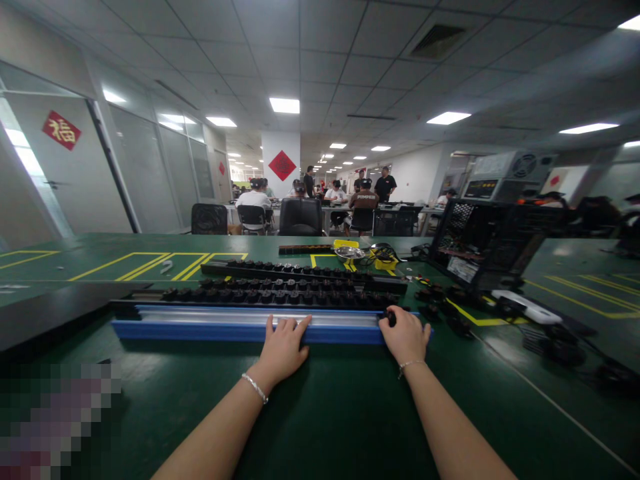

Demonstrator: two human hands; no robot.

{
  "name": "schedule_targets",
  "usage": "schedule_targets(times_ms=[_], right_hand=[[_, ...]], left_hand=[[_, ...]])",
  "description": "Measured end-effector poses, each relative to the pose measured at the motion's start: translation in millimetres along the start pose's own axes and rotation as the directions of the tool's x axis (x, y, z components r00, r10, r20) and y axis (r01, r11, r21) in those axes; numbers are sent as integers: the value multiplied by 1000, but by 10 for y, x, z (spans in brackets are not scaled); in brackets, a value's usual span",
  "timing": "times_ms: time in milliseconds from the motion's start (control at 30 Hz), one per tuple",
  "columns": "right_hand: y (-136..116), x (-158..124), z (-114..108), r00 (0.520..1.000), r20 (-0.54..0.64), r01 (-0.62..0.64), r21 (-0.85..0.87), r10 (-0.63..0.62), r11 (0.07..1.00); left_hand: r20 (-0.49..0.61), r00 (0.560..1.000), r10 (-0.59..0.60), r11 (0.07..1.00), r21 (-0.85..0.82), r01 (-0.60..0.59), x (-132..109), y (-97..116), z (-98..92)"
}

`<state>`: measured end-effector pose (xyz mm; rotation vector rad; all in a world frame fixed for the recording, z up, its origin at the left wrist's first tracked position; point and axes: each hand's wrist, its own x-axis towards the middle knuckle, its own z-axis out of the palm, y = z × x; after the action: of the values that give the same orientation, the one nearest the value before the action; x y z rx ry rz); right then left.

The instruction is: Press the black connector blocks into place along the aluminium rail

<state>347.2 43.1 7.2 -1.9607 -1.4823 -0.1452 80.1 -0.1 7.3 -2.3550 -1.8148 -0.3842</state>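
A long blue rail [200, 330] with a silvery inner channel lies across the green table in front of me. My left hand [284, 347] rests on its middle, fingers spread over the channel. At the rail's right end my right hand [406, 333] is closed on a small black round part [391, 318], seated in or just above the channel; the fingers hide which. Right behind the rail stand black strips carrying rows of black round pieces [280, 297]. Several loose black pieces [445, 303] lie to the right of my right hand.
An opened black computer case [480, 240] stands at the right with a grey power supply unit [510, 175] on top. Behind the strips are a metal dish [349, 253] and a yellow container [384, 261]. A dark panel [50, 313] lies at left; people sit farther back.
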Motion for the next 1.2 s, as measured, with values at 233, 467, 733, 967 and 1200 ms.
schedule_targets(times_ms=[233, 467, 733, 967, 1200], right_hand=[[5, 3, -6, 1000, 9, -2, 16, 2, 1000], [82, 40, -16, 999, 5, -37, -20, 37, 999], [110, 44, -35, 999, -15, -40, -11, 40, 999], [114, 49, -33, 998, -39, -55, -13, 55, 998], [182, 79, -21, 994, -58, -95, -23, 93, 995]], left_hand=[[0, 1000, 2, 1000, -19, -2, 0, -12, 0], [22, 1000, -6, 1000, -10, 6, 1, -1, -23], [0, 1000, 4, 1000, -13, -4, 1, -15, -1], [22, 1000, -13, 1000, 7, 13, 0, 5, -21], [8, 1000, -4, 1000, -8, 4, 3, -12, -1]])
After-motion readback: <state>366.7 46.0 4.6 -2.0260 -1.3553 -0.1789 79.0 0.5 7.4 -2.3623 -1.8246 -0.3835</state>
